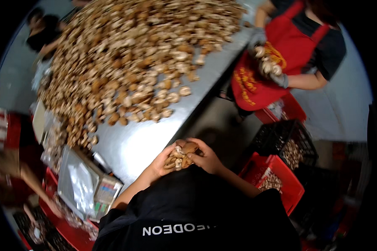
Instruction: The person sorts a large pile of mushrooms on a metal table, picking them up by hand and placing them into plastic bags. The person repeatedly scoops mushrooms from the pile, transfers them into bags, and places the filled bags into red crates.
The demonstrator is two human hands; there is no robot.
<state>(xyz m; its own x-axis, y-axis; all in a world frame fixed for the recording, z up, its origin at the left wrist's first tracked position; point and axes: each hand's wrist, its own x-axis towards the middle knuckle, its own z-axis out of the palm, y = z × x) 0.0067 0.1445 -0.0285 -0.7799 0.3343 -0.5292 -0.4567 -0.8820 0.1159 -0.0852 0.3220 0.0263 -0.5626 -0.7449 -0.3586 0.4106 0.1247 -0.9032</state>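
Observation:
Close to my body, both hands cup a small bunch of brown mushrooms [180, 161] with pale stems. My left hand [161, 162] curls round the bunch from the left side. From the right, my right hand [207, 157] closes over it, its fingers bent onto the caps. The undersides of both hands' grip are hidden. Just beyond them lies the metal table [140, 136], bearing a large heap of mushrooms [134, 58] that stretches to the far edge.
At left, a scale [107, 194] carries a clear plastic bag [81, 188]. A co-worker in a red apron [259, 71] holds mushrooms in gloved hands. Red crate [295, 190] and black crate [276, 134] stand at right. Another person's arm [40, 186] reaches over a red crate [67, 228].

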